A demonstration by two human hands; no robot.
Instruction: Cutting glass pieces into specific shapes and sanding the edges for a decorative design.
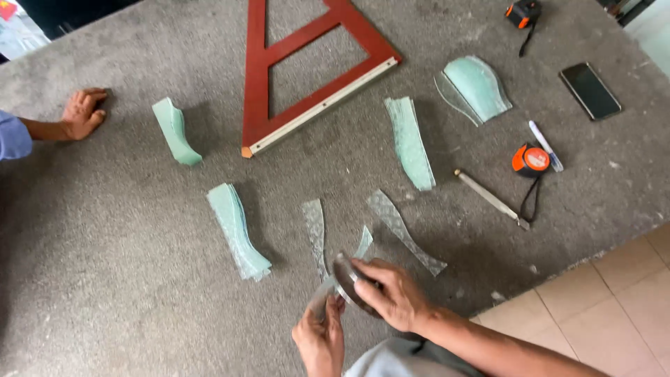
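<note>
My left hand (321, 340) and my right hand (391, 294) meet at the near edge of the grey felt-covered table (105, 265). Together they grip a small curved piece of patterned glass (343, 279); the left pinches its lower end and the right covers its upper edge. Just beyond the hands lie three loose curved strips of clear patterned glass (315, 234), (363, 242), (405, 230). Stacks of pale green curved glass pieces (237, 230), (176, 130), (410, 142), (474, 87) are spread over the table.
Another person's hand (84, 112) rests on the table at far left. A red wooden triangular frame (314, 105) lies at the back. To the right are a glass cutter (488, 197), orange tape measures (530, 159), (523, 12), a marker (546, 145) and a phone (590, 91). Tiled floor (614, 300) shows at lower right.
</note>
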